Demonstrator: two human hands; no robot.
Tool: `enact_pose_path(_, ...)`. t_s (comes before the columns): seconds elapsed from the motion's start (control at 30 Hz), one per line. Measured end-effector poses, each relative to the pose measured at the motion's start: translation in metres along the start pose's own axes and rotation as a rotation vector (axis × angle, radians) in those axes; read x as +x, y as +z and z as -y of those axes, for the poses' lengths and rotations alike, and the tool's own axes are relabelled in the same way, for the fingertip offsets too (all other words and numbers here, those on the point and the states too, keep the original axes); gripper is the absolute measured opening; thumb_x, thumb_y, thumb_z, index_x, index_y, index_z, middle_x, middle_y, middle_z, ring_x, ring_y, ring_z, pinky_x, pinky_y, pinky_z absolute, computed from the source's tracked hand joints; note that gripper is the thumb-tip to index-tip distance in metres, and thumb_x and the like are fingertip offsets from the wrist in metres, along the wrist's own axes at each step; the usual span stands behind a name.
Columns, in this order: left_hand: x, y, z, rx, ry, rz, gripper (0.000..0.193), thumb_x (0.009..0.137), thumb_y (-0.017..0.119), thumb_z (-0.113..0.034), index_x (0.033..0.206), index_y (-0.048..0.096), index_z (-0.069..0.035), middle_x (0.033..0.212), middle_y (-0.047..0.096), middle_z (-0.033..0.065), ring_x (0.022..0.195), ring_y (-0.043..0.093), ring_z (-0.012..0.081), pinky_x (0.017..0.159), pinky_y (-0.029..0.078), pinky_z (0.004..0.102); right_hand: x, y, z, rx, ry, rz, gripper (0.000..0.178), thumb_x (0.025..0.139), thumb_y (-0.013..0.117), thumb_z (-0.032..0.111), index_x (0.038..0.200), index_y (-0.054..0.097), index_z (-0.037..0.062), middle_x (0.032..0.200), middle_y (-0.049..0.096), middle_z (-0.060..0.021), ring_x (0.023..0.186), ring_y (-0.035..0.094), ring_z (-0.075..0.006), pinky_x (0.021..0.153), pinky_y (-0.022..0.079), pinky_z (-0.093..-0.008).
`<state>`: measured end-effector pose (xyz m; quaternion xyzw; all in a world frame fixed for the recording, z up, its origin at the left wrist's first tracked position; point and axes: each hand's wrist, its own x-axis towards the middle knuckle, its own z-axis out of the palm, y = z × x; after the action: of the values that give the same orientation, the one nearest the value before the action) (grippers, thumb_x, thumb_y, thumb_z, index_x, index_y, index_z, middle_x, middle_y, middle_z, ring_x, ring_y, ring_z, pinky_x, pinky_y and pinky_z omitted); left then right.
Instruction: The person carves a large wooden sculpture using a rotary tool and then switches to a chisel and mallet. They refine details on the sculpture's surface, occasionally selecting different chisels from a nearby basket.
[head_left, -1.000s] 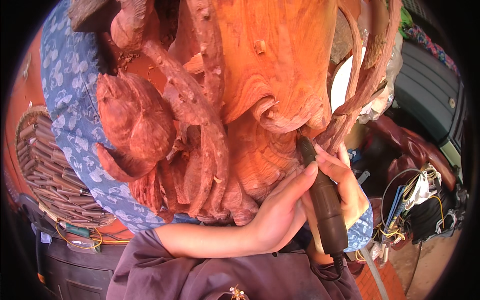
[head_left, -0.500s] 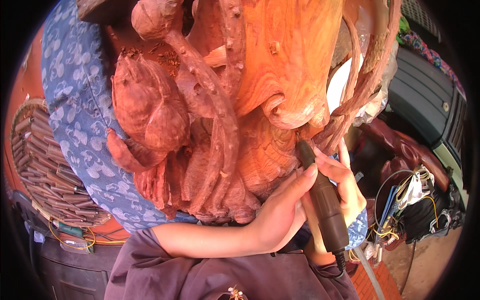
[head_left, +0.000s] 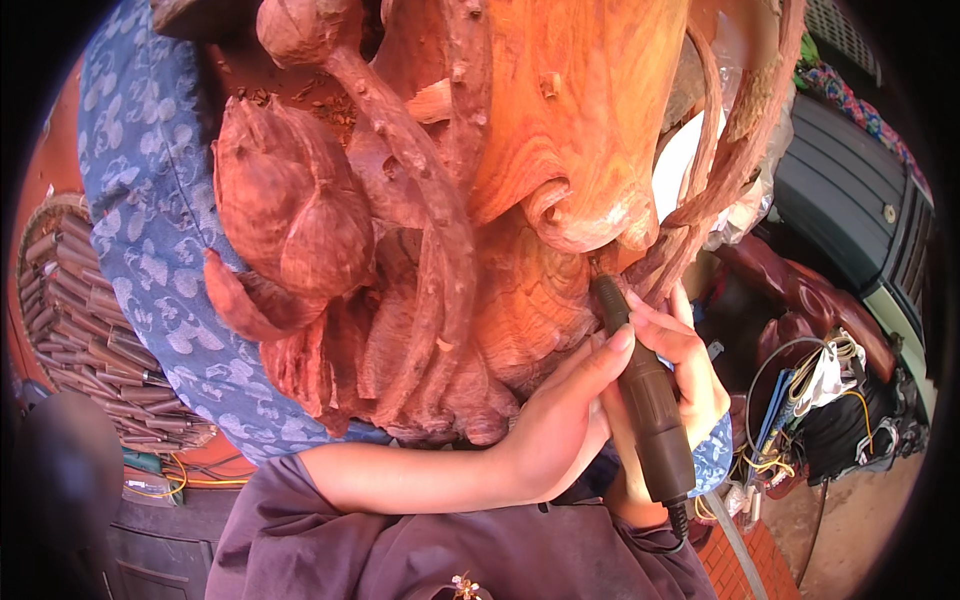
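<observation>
A dark rotary carving tool (head_left: pixel 655 410) slants upward between my hands, its tip against a carved wooden piece (head_left: pixel 540 290) just under a rounded, curled bulge. My right hand (head_left: pixel 695 375) is closed on the tool from the right, fingertips near its narrow front end. From the left, my left hand (head_left: pixel 560 425) is closed round it too, thumb pressed along the body; the other fingers are partly hidden. A cord leaves the tool's lower end. The carving has a large bud (head_left: pixel 290 200) and knobbly stems (head_left: pixel 445 250) on its left side.
Blue patterned cloth (head_left: pixel 150 250) lies under the carving's left side. A round basket (head_left: pixel 90 340) of many chisel-like tools stands left. A blurred dark shape (head_left: pixel 75 470) fills the lower left. At right are a grey-green case (head_left: pixel 850 170), bundled cables (head_left: pixel 810 400) and a reddish glossy piece (head_left: pixel 810 290).
A blurred dark shape has come into the lower left. The carving's left part sits slightly further left and higher in view. Both hands keep hold of the rotary tool in nearly the same place.
</observation>
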<state>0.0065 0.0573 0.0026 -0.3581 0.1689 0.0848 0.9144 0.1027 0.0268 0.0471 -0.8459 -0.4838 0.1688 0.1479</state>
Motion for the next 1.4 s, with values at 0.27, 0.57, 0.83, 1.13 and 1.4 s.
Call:
enact_pose_path(0.27, -0.008, 0.003, 0.009, 0.042, 0.008, -0.110, 0.039, 0.105, 0.035, -0.027, 0.133, 0.040, -0.001, 0.130, 0.048, 0.0066, 0.122, 0.047, 0.0142, 0.101, 0.038, 0.0333, -0.010, -0.004, 0.000, 0.074, 0.014, -0.018, 0.024, 0.066, 0.081, 0.007, 0.082, 0.066, -0.0026, 0.085, 0.070, -0.0174, 0.091, 0.071, -0.0303, 0.102, 0.042, -0.0599)
enact_pose_path(0.57, -0.011, 0.016, 0.017, 0.368, 0.011, -0.102, 0.044, 0.105, 0.035, -0.027, 0.140, 0.033, -0.001, 0.129, 0.051, 0.0080, 0.116, 0.052, 0.0158, 0.099, 0.040, 0.0327, -0.025, -0.003, -0.022, 0.288, -0.073, -0.179, 0.023, 0.074, 0.078, 0.005, 0.089, 0.064, -0.0062, 0.089, 0.068, -0.0214, 0.094, 0.070, -0.0328, 0.096, 0.050, -0.0554)
enact_pose_path(0.83, -0.003, 0.004, 0.010, 0.479, -0.076, -0.045, 0.064, 0.104, 0.037, -0.030, 0.152, 0.009, 0.002, 0.155, 0.020, 0.0131, 0.144, 0.022, 0.0237, 0.116, 0.017, 0.0369, -0.022, -0.001, -0.031, 0.296, -0.011, -0.167, 0.027, 0.073, 0.077, 0.011, 0.093, 0.070, -0.0048, 0.084, 0.067, -0.0171, 0.096, 0.069, -0.0384, 0.088, 0.057, -0.0432)
enact_pose_path(1.13, -0.004, 0.011, 0.007, 0.566, -0.090, -0.253, 0.059, 0.101, 0.038, -0.043, 0.146, 0.027, -0.008, 0.142, 0.042, 0.0122, 0.129, 0.047, 0.0222, 0.109, 0.035, 0.0390, -0.015, 0.006, -0.028, 0.279, -0.016, -0.168, 0.021, 0.074, 0.069, 0.005, 0.092, 0.072, -0.0040, 0.076, 0.063, -0.0136, 0.079, 0.071, -0.0264, 0.093, 0.054, -0.0509)
enact_pose_path(1.4, -0.016, -0.001, 0.003, 0.512, -0.188, -0.190, 0.058, 0.101, 0.037, -0.041, 0.147, 0.026, -0.007, 0.143, 0.042, 0.0126, 0.130, 0.046, 0.0228, 0.110, 0.035, 0.0402, -0.015, 0.001, -0.026, 0.302, -0.041, -0.121, 0.021, 0.073, 0.071, 0.005, 0.092, 0.073, -0.0028, 0.073, 0.061, -0.0122, 0.075, 0.070, -0.0241, 0.094, 0.052, -0.0521)
